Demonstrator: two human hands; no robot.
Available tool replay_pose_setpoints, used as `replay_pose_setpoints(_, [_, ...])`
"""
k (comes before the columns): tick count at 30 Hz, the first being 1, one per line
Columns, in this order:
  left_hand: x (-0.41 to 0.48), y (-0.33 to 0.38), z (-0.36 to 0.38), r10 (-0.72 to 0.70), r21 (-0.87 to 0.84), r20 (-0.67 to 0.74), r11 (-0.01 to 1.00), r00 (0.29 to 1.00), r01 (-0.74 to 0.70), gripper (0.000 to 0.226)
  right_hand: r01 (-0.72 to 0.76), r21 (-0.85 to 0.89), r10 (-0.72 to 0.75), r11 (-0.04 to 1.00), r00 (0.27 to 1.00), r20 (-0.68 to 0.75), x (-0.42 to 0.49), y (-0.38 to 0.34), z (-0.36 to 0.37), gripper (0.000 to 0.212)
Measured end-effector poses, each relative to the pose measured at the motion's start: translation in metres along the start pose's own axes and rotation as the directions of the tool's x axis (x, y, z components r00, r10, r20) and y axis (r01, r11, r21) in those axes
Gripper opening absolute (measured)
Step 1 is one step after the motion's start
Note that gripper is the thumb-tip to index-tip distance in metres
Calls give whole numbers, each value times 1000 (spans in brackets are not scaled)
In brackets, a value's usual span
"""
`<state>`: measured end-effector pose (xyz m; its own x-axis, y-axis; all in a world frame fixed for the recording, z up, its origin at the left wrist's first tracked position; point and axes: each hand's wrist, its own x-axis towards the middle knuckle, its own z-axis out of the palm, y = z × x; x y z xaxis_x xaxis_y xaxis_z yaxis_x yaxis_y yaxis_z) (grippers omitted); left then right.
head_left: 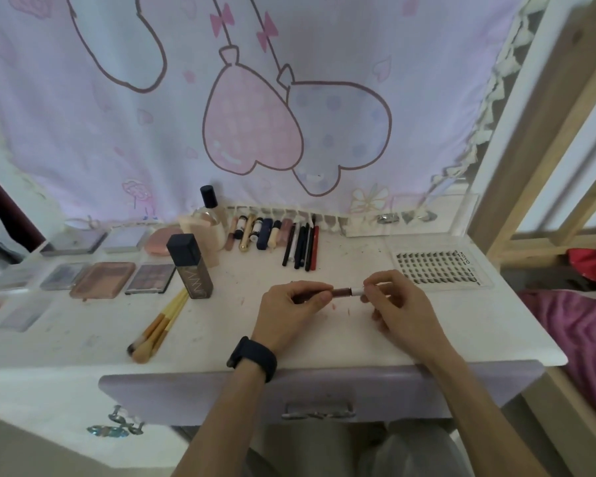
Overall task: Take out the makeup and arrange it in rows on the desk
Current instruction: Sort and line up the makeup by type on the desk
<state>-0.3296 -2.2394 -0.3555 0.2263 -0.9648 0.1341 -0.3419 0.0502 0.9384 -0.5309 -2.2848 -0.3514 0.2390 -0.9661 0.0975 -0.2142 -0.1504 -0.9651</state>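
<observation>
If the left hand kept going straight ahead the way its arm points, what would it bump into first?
Probably the row of pencils lying side by side at the back of the desk. The left hand, gripping a small tube, has only bare desk before it, though depth is unclear.

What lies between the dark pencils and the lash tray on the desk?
Only bare, speckled desk separates pencils and lash tray, seen in the head view.

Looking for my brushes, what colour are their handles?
Yellow, on the brushes, best seen in the head view.
</observation>
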Motion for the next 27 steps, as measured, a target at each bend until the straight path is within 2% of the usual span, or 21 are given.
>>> replay_pose_setpoints(3, [0, 0, 0, -2, -14, -6, 1000, 1000, 2, 15, 19, 21, -19, 1000, 1000, 24, -2, 0, -4, 26])
replay_pose_setpoints(6, [-1, -1, 0, 1, -5, -9, 1000, 1000, -2, 14, -7, 8, 7, 1000, 1000, -18, -2, -2, -1, 18])
replay_pose_setpoints(9, [-1, -2, -1, 6, -16, -9, 1000, 1000, -6, 14, 9, -164, -13, 986, 1000, -26, -2, 0, 4, 13])
replay_pose_setpoints(11, [0, -2, -1, 11, -9, -4, 1000, 1000, -11, 13, 34, -158, -37, 987, 999, -13, -2, 2, 2, 6])
replay_pose_setpoints(14, [0, 1, -1, 6, -2, -1, 1000, 1000, -6, 13, 49, -82, -46, 995, 998, 31, -2, 2, -2, 29])
replay_pose_setpoints(17, [0, 1, -1, 2, 4, -3, 1000, 1000, -2, 13, 2, -113, -2, 994, 1000, 2, -2, -3, 1, 15])
replay_pose_setpoints(20, [-1, 1, 0, -1, 14, -3, 1000, 1000, 1, 13, -7, -181, 3, 983, 1000, -24, -2, -3, 5, 17])
replay_pose_setpoints(22, [-1, 1, 0, 2, 24, -3, 1000, 1000, -2, 13, 0, -146, -5, 989, 999, -35, -3, -2, 4, 11])
replay_pose_setpoints(25, [0, 1, 0, -2, 20, -21, 1000, 1000, 3, 14, 18, -42, -19, 999, 999, -37, -4, 0, -2, 24])
replay_pose_setpoints(27, [0, 0, -1, 2, 27, -25, 1000, 1000, -2, 14, 17, 4, -17, 1000, 999, -45, -4, -2, -4, 21])
